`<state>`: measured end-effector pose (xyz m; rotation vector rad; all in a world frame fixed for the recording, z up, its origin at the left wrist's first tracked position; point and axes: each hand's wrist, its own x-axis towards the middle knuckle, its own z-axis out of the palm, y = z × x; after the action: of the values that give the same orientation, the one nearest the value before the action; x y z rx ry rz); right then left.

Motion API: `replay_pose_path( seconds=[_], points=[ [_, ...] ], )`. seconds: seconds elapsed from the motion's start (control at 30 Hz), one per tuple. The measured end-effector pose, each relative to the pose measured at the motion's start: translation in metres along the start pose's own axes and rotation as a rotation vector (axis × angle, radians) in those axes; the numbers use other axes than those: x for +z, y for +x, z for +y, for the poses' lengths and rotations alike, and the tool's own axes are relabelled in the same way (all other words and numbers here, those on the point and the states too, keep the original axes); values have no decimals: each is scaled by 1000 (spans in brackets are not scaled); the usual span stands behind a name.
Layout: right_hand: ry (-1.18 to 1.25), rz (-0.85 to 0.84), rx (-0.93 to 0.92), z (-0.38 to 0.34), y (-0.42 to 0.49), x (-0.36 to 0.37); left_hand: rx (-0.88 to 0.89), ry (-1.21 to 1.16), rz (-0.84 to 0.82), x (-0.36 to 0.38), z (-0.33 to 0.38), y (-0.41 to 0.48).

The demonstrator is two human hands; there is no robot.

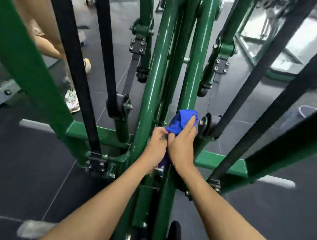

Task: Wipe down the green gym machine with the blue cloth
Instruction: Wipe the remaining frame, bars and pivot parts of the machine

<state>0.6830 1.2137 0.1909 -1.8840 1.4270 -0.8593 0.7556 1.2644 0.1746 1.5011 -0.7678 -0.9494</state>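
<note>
The green gym machine fills the middle of the head view, with two glossy round tubes running away from me and a cross beam lower down. A bunched blue cloth lies against the right tube near a bolted pivot. My right hand grips the cloth, its fingers pressed over the cloth's upper part. My left hand is closed on the cloth's lower left corner, right beside the right hand. A tail of the cloth hangs down between my wrists, partly hidden.
Black straps run diagonally on the left and right sides of the frame. The floor is dark rubber tile. Another person's legs stand at the far left. A blue basin sits on the floor at the right.
</note>
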Motion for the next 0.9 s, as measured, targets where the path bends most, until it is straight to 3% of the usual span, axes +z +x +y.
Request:
replay_pose_path(
  seconds=[0.23, 0.43, 0.63, 0.9],
  points=[
    [56, 6, 30, 11, 6, 8, 155, 15, -27, -1, -20, 16],
    [-218, 95, -14, 28, -22, 28, 115, 136, -88, -11, -66, 10],
    [-211, -6, 0, 20, -12, 13, 99, 90, -105, -9, -47, 13],
    [-385, -74, 94, 30, -38, 21, 71, 317, -108, -5, -74, -42]
  ],
)
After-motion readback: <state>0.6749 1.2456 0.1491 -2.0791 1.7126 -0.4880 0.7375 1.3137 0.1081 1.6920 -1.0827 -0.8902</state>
